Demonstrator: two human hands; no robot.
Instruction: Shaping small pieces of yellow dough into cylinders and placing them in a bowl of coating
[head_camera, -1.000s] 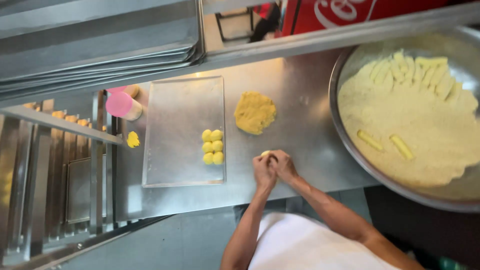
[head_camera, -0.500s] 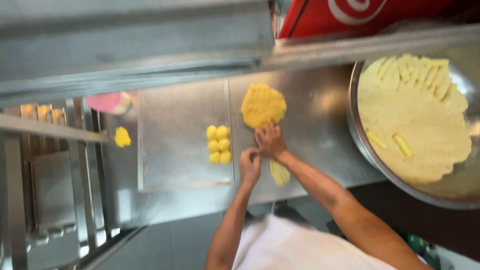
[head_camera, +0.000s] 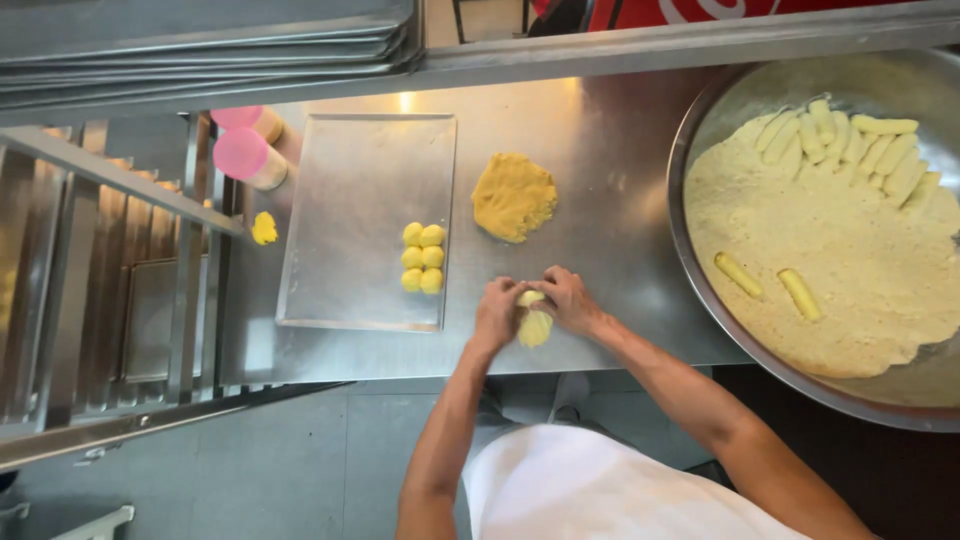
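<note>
While the long stainless steel counter (head_camera: 600, 130) spans the view, a wide round metal basin (head_camera: 700, 110) of pale crumbs sits at three o'clock, holding yellow dough sticks (head_camera: 850, 140). At twelve o'clock a red sign panel with white lettering (head_camera: 720, 10) shows above the counter's edge. A flat rectangular metal tray (head_camera: 350, 180) lies at ten o'clock, six small yellow dough balls (head_camera: 422, 258) clustered on it. Near centre rests a flattened yellow dough mound (head_camera: 513, 196). Two pink-capped containers (head_camera: 248, 150) stand beside the tray. Just below centre, left hand (head_camera: 496, 312) and right hand (head_camera: 566, 298) curl their fingers around a small yellow dough lump (head_camera: 534, 322) on the counter.
</note>
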